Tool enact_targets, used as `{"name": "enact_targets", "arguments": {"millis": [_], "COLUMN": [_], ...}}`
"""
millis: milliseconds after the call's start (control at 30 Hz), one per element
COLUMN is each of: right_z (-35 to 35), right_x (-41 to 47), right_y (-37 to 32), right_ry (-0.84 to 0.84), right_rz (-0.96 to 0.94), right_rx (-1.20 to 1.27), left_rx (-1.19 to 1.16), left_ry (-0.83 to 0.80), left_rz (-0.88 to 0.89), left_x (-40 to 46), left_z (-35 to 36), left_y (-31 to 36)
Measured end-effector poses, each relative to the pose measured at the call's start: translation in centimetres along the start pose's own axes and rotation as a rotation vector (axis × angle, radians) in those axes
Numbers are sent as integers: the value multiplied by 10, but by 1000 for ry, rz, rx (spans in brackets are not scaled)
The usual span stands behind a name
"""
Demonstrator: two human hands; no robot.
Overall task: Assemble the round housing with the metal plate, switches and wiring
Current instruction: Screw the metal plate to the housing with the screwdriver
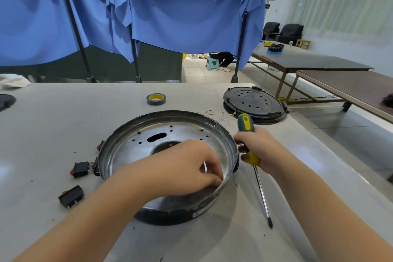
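At left we see two loose rocker switches [71,196] beside the round housing [170,168] at the table's [42,123] centre. Our left hand [187,168] pinches something small, unidentifiable, inside its near-right rim. Our right hand [255,147] clenches a screwdriver [253,155], shaft pointing toward us. Tape roll [156,99] and black cover [255,103] lie behind.

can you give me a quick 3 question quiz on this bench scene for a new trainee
1. True or false: the right hand grips the screwdriver with its tip pointing toward the person.
2. Where do the left hand fingers work? A) at the inside of the round housing rim B) on the tape roll C) on the black lid
3. Fill in: two loose switches lie on the table to the ___ of the housing.

Key: 1 true; 2 A; 3 left
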State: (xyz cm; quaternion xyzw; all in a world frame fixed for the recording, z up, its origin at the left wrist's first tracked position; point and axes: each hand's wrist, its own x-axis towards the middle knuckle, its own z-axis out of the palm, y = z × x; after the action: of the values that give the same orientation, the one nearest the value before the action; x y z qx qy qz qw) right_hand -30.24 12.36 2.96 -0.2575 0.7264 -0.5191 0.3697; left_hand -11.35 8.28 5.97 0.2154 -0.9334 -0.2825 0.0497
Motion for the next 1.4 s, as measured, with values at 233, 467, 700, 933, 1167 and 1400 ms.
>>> {"name": "enact_targets", "arguments": {"millis": [233, 467, 700, 933, 1167, 1400], "right_z": [-3, 5, 4, 4, 5, 4], "right_x": [-4, -4, -4, -3, -2, -2], "right_y": [20, 30, 32, 33, 33, 33], "right_ry": [-39, -83, -78, -95, -90, -98], "right_rz": [10, -25, -35, -31, -27, -30], "right_rx": [-2, 28, 17, 52, 74, 43], "left_rx": [53, 238, 142, -22, -11, -49], "left_ry": [21, 62, 79, 36, 64, 29], "left_rz": [29, 39, 26, 0, -35, -17], "left_x": [-1, -1, 0, 1, 2, 1], "left_z": [0, 4, 7, 4, 0, 3], "left_y": [2, 2, 5, 4, -5, 2]}}
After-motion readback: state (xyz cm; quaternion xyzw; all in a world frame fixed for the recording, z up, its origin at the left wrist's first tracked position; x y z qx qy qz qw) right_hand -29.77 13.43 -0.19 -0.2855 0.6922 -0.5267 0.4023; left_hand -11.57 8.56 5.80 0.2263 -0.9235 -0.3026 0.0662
